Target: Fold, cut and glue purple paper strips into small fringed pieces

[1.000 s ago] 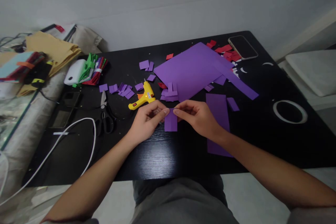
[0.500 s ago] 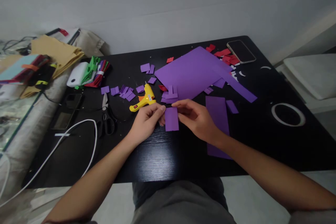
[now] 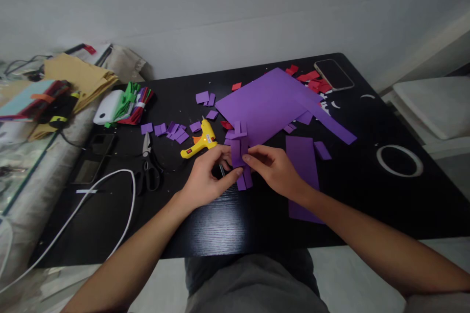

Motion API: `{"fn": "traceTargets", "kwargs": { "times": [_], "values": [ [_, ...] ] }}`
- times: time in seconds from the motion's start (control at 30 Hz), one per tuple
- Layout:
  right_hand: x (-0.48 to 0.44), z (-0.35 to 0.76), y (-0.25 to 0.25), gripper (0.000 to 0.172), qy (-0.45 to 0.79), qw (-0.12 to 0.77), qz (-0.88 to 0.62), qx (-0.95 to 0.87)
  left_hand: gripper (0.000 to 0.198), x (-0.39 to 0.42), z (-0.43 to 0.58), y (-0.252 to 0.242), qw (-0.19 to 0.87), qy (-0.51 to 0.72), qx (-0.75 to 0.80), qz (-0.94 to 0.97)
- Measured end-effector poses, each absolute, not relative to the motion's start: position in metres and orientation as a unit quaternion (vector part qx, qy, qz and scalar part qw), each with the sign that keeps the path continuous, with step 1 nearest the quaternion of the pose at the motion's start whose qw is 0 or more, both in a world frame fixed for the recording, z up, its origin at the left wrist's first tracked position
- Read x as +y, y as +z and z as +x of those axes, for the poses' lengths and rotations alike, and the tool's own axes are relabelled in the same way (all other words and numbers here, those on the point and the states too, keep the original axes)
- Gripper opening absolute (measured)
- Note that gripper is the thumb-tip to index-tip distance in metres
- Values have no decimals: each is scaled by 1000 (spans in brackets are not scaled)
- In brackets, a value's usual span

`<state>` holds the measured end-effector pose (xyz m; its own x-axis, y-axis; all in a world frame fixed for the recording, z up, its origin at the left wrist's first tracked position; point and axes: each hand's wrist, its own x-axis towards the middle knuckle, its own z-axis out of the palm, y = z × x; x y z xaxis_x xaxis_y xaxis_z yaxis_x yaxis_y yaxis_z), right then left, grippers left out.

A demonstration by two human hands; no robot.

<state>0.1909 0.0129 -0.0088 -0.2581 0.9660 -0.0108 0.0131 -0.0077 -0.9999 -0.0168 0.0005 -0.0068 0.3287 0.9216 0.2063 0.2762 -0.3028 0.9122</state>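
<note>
You are pinching the small purple paper rectangle [image 3: 240, 155] between the narrow grips of your left hand [image 3: 207, 178] and right hand [image 3: 273, 168], just above the black bench [image 3: 220, 225] by the yellow glue gun [image 3: 200, 141], holding this seemingly light, easily creased piece by its edges, now folding into strips where earlier it was hanging flat.

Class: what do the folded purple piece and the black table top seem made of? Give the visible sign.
purple piece: matte paper or thin card, likely; it keeps sharp creases.
table top: probably black wood or laminate, slight sheen; grain lines show.
</note>
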Motion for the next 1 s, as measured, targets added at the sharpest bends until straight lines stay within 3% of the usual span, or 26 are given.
{"fn": "traceTargets", "kwargs": {
  "times": [0.13,0.37,0.67,1.0],
  "values": [
    [13,191,-9,20,598,425,-424,-532,18,1,-18,-9,393,400,443,699],
    [12,191,-13,34,626,422,-417,-506,23,3,-17,-8,395,404,484,668],
    [13,193,-13,29,626,435,-407,-504,10,2,-17,-6,417,411,469,662],
    [17,195,-9,20,821,325,-301,-361,11,9,-23,10,467,430,384,671]
  ]
}}
